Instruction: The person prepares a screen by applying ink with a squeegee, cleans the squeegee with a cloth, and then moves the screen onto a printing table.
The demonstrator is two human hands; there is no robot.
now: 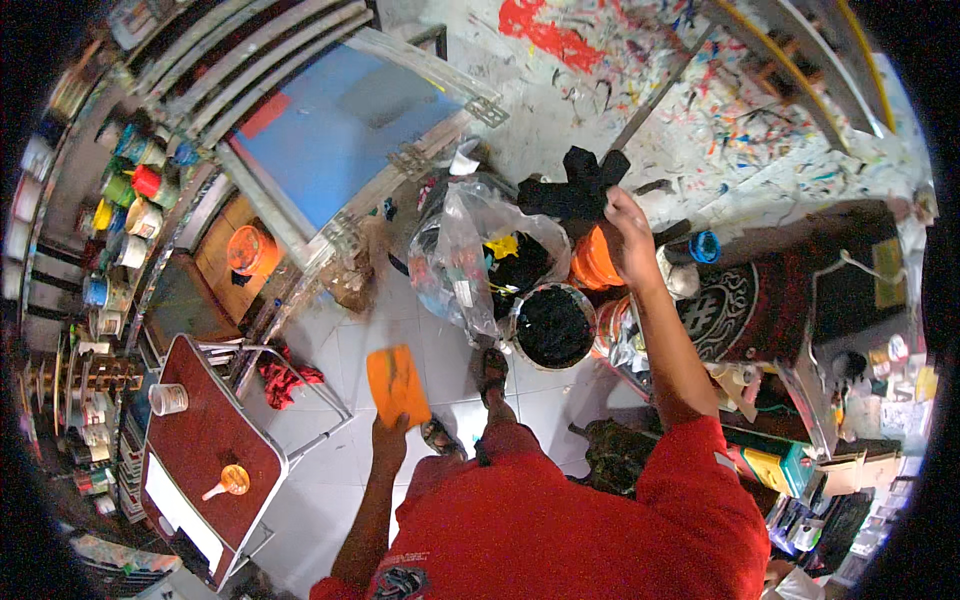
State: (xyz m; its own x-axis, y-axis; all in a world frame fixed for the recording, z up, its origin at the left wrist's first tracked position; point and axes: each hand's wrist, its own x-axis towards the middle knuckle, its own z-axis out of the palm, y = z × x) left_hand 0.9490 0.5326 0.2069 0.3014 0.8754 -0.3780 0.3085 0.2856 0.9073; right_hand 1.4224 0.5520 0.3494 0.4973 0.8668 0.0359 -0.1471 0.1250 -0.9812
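Observation:
My left hand (392, 435) grips a flat orange piece (398, 385), low over the tiled floor. Raised on the right, my right hand (628, 228) is closed on an irregular black piece (560, 196); whether it is rag, card or tool I cannot tell. Below that hand stand an orange bucket (592, 258) and a pail filled with black material (553, 325). Beside them a clear plastic bag (450, 260) lines a container holding dark and yellow waste. A blue-capped container (704, 247) sits right of my right wrist.
A framed blue screen (310, 140) is at upper left, near shelves of paint pots (145, 218). A folding table (200, 445) stands lower left, with red cloth (288, 385) beside it. A paint-splattered surface (680, 100) spans upper right. Cluttered furniture (800, 400) lines the right.

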